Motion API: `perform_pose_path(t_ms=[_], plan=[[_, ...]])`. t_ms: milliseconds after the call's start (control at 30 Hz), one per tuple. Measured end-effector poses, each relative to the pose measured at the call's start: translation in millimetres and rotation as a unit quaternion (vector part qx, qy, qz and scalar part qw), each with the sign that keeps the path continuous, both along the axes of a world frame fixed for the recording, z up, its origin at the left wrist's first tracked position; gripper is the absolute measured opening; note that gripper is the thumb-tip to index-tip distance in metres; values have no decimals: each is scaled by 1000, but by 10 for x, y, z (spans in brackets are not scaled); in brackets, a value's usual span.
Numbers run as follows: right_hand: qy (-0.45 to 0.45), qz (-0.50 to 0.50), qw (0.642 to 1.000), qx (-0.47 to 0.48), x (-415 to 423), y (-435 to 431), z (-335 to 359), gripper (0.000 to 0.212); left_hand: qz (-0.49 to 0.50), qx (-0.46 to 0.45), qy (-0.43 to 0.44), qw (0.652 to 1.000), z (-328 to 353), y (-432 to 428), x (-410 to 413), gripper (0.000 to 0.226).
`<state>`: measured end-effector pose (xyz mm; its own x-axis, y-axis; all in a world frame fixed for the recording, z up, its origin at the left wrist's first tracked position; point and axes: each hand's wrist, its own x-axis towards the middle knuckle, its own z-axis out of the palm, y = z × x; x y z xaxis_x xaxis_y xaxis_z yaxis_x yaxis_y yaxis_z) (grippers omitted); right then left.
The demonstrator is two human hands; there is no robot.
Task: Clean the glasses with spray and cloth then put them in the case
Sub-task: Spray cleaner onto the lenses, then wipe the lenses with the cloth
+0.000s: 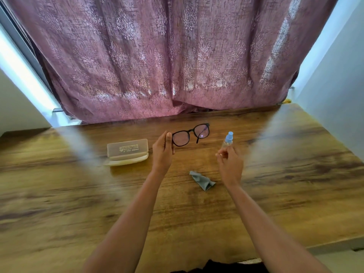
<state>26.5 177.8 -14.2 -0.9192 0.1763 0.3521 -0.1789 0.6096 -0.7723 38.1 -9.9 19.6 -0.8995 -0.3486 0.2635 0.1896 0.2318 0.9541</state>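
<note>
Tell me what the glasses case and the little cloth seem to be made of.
The case looks like frosted, translucent plastic with a matte finish: its lid lets light through and carries print. The cloth looks like soft grey fabric, perhaps microfibre: it lies crumpled in folds.

A wood-grain table (275,194) is seen before a mauve patterned curtain (157,56) lit through by daylight, flanked by pale walls (338,119), with bright strips at the curtain's edges.
</note>
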Motion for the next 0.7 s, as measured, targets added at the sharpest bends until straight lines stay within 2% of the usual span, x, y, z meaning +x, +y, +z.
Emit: perform_pose_path(t_ms=[133,233,533,633,700], plan=[[-33,89,993,63,180,-130,-75,2,-10,0,-12,1000,-24,-72,95,31],[-82,113,983,116,298,-195,-124,4,-15,10,-11,1000,-13,-134,173,29],[-155,67,958,231,520,-378,-178,24,-35,-2,-14,999,-51,-331,375,31],[-152,26,953,260,571,-430,-189,17,-39,-11,-16,999,-74,-397,407,32],[-148,3,960,237,594,-459,-182,11,-43,-14,-18,999,-85,-429,414,33]])
